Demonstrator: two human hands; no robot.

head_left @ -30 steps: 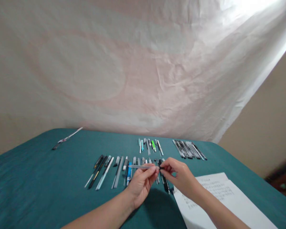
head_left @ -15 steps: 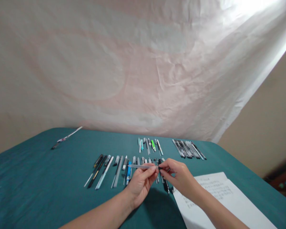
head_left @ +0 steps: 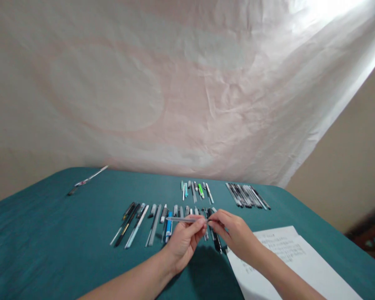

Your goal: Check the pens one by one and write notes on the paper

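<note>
My left hand (head_left: 187, 239) is closed around a slim translucent pen barrel (head_left: 176, 219), held level above the table with one end pointing left. At the barrel's right end, my right hand (head_left: 233, 229) pinches the dark end piece, mostly hidden by the fingertips. Below and behind my hands lies a row of pen parts and caps. A blue pen (head_left: 169, 225) rests just left of my left hand, and a black pen (head_left: 217, 241) lies under my right fingers. Further left are a black-and-gold pen (head_left: 125, 231) and a white pen (head_left: 137, 229).
Behind the row sits a small group of pens with a green cap (head_left: 201, 190). A bundle of clear and black pens (head_left: 246, 196) lies at back right. Written paper sheets (head_left: 312, 266) are under my right forearm. A thin long item (head_left: 87, 181) lies far left on the green cloth (head_left: 50, 241).
Both hands stay in nearly the same place. The barrel's left end has shifted slightly left and down, and less of the dark end piece shows between my right fingers.
</note>
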